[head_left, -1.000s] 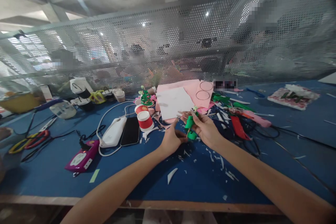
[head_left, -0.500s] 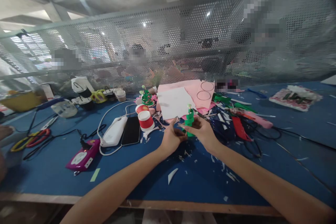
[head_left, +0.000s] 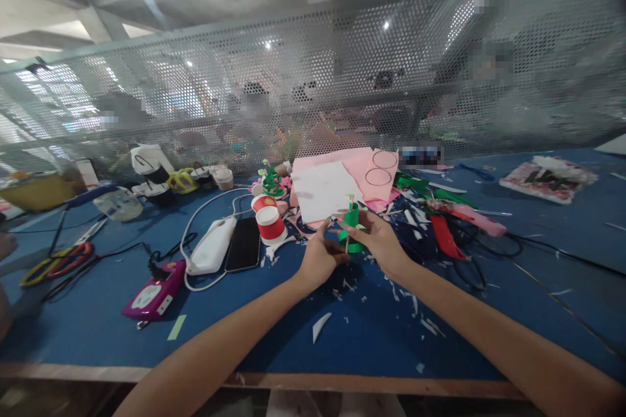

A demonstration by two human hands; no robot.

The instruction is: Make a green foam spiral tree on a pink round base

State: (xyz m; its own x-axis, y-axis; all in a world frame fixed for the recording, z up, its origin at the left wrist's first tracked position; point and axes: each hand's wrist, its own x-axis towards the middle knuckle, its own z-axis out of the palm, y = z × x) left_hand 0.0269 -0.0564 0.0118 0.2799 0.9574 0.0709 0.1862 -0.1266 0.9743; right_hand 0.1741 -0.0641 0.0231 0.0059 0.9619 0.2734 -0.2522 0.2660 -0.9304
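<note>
A green paper strip, curled into an upright spiral (head_left: 354, 246), stands at the middle of the table between my hands. A thin stick runs up inside it, with a small pale green tip showing above. My left hand (head_left: 317, 259) pinches the stick low down, at the spiral's left side. From the right, my right hand (head_left: 386, 244) has its fingers curled round the upper part of the green spiral. The fingers partly cover the coils, so their exact contact is hard to see.
Left of my hands are red-and-white paper cups (head_left: 271, 225), a black phone (head_left: 243, 244), a white power bank (head_left: 213, 246), a purple power strip (head_left: 154, 292) and scissors (head_left: 61, 262). Pink and white sheets (head_left: 325, 190) lie behind. A pink glue gun (head_left: 476, 218) with a cord lies right, among scraps.
The green coils look more spread, and more of the stick shows low between my hands. My right fingers have shifted slightly on the spiral. My left hand stays nearly in place.
</note>
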